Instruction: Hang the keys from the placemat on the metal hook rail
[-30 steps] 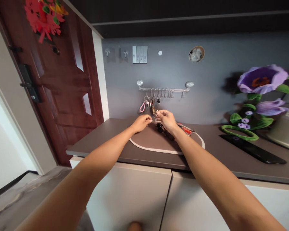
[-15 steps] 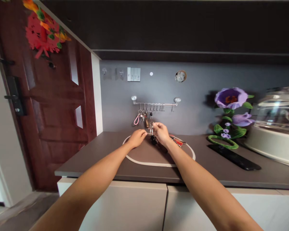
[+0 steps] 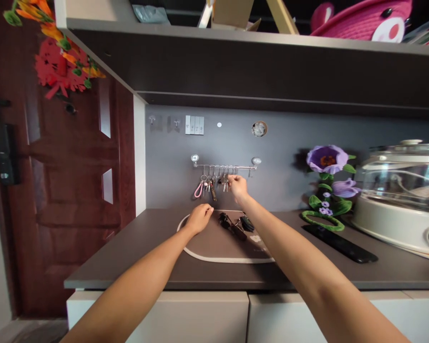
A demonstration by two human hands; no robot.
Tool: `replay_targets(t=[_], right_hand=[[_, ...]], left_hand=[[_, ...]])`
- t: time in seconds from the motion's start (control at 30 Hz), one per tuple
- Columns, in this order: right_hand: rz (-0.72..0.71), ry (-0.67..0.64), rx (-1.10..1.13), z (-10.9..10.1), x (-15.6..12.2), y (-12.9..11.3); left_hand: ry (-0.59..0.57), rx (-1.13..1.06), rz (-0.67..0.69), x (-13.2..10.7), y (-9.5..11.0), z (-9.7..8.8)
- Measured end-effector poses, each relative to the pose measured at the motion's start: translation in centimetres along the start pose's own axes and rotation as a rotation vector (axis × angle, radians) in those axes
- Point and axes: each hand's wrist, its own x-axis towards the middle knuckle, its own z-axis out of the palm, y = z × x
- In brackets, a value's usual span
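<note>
My right hand is pinched on a ring of keys, held up at the hooks of the metal hook rail on the wall. Whether the ring sits on a hook I cannot tell. Left of it, several key bunches hang from the rail, one with a pink strap. My left hand is low over the left edge of the brown mat, fingers curled together; what they hold, if anything, is hidden. On the mat lie dark keys with a brown holder and a black key fob.
Purple crocheted flowers and a black phone-like slab are to the right. Beyond them stands a white appliance with a clear cover. A shelf overhangs the counter. At the left is a dark red door.
My right hand has lifted the key ring from over the mat up to the rail. My left hand has come apart from the keys and stays low. The view has tilted up.
</note>
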Motion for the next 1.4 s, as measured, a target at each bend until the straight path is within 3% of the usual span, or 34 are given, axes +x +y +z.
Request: replay_targets(t=[0.3,0.6,1.03,1.13,1.27,1.4], right_hand=[[0.033,0.145,-0.094,1.3,3.6,0.5],[0.096,0.158,-0.073,1.6,3.8,1.7],[0.230,-0.126,0.080,-0.2,2.3,1.9],[0.242,-0.167,0.068,-0.8,1.9,1.8],[0.241,-0.115,-0.006,-1.6,1.2,1.8],[0.215,-0.145,-0.065,-2.7,0.6,2.1]], left_hand=[[0.031,0.011,0.010,0.2,-0.4,0.1],[0.015,0.023,-0.021,0.4,-0.6,-0.1],[-0.032,-0.027,-0.066,0.0,-0.6,-0.1],[-0.052,-0.101,-0.124,0.0,-0.6,-0.1],[-0.081,-0.233,-0.277,0.5,-0.4,-0.2],[-0.189,-0.353,-0.457,1.6,0.2,-1.1]])
